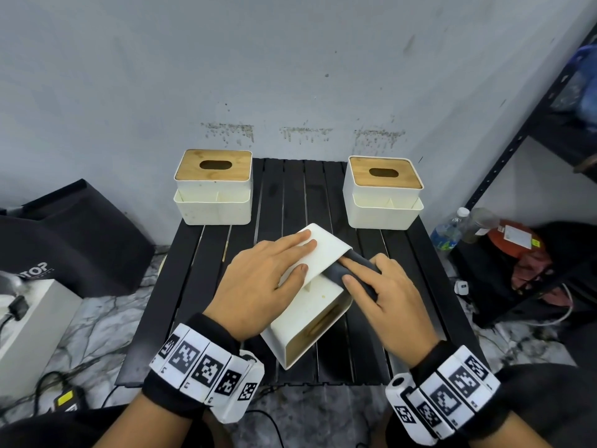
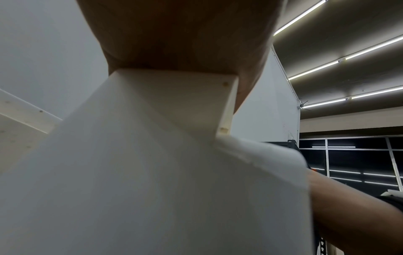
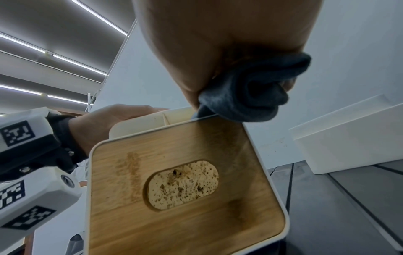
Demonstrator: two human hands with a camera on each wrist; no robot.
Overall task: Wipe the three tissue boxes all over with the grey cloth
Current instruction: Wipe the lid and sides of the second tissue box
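Three white tissue boxes with wooden lids are on the black slatted table [image 1: 290,195]. One stands upright at the back left [image 1: 213,185] and another at the back right [image 1: 382,192]. The middle box [image 1: 310,315] lies tipped over with its lid [image 3: 174,181] facing me. My left hand [image 1: 258,276] grips its raised white side, fingers on top and thumb over the edge. My right hand [image 1: 381,292] holds the bunched grey cloth [image 1: 342,270] and presses it against the box's right edge. The cloth [image 3: 246,96] meets the lid's rim. The box [image 2: 152,172] fills the left wrist view.
A black metal shelf [image 1: 533,124] stands at the right, with bottles [image 1: 449,231] and a red item on the floor beside it. A black bag [image 1: 74,234] and a white block [image 1: 32,318] sit at the left. Cables trail over the marble floor.
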